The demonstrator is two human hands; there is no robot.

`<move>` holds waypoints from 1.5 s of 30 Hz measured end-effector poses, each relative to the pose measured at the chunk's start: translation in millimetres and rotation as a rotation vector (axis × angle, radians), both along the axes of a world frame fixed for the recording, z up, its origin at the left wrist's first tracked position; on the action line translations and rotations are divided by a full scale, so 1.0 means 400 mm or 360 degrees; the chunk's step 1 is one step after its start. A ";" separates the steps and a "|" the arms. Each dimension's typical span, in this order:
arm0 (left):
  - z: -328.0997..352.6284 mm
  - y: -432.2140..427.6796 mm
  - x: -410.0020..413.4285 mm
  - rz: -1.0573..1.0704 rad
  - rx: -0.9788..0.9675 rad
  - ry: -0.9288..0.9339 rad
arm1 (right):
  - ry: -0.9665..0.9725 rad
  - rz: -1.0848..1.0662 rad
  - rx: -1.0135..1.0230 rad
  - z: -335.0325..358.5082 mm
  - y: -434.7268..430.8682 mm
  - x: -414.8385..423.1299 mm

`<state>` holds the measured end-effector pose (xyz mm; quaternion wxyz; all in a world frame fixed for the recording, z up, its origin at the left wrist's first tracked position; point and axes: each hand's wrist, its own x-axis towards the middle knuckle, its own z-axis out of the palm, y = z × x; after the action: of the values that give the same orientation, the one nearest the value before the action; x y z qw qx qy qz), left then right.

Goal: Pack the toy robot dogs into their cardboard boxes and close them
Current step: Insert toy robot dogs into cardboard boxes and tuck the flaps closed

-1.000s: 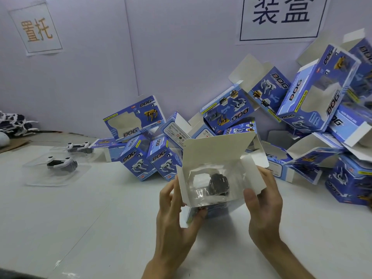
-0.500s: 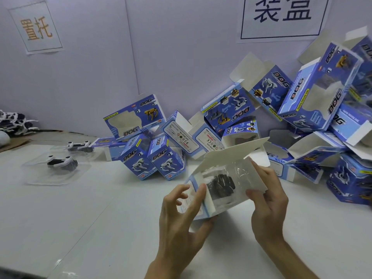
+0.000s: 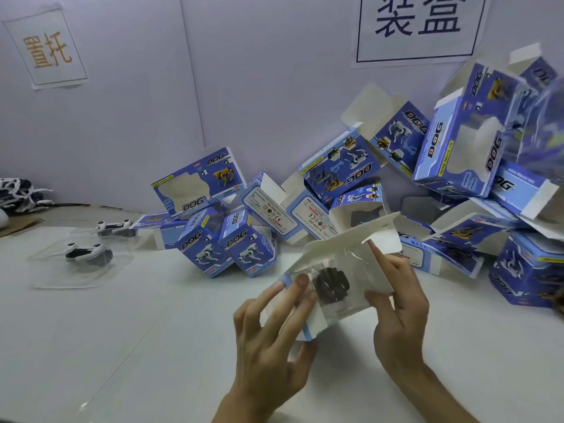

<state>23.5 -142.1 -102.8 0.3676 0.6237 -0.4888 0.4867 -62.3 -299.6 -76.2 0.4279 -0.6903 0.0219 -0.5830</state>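
From the head camera, a person stands at a white table (image 3: 122, 331) holding a small blue and white box (image 3: 317, 326) just above it in both hands. The left hand (image 3: 274, 340) grips the box's left end, fingers curled over the top edge and thumb underneath. The right hand (image 3: 399, 315) pinches the right side, thumb on the white side flap and forefinger stretched up against the top flap (image 3: 345, 236), which stands half raised. Inside the open end, behind clear plastic, sits a dark toy dog (image 3: 331, 283).

Behind the hands, a pile of boxes (image 3: 451, 154) leans against the wall, many with flaps open. They carry "DOG" in bold letters and pictures of white and yellow robot dogs; one box (image 3: 198, 184) shows a yellow dog and a red "TOP" tag. An upturned base (image 3: 271, 209) bears a CE mark and small print I cannot read surely.

To the left, two white and black dogs (image 3: 88, 253) lie in clear trays.

On the wall, a paper sign (image 3: 418, 22) reads "装盒" in dark strokes, and a smaller sign (image 3: 47, 50) reads "置托" in orange.
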 end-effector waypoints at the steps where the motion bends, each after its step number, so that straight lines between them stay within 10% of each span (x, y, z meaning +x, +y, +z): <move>1: 0.008 0.001 0.005 0.0006 -0.0001 0.0004 | 0.0005 0.0069 0.0002 -0.004 -0.001 0.000; 20: 0.242 0.042 0.043 -0.0358 0.0766 0.0558 | 0.0042 0.0236 0.0128 0.048 -0.020 -0.033; 30: 0.311 0.003 -0.103 0.0207 0.1087 0.0159 | 0.0090 0.0116 -0.0108 0.050 -0.029 -0.033; 45: 0.308 -0.035 -0.152 0.0488 0.1224 0.0057 | 0.0026 0.0872 0.0889 0.100 -0.051 -0.034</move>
<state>-37.4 -156.0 20.3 0.0394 0.7897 -0.5299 0.3068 -76.1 -319.9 -36.2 0.7389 -0.5321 -0.0020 -0.4133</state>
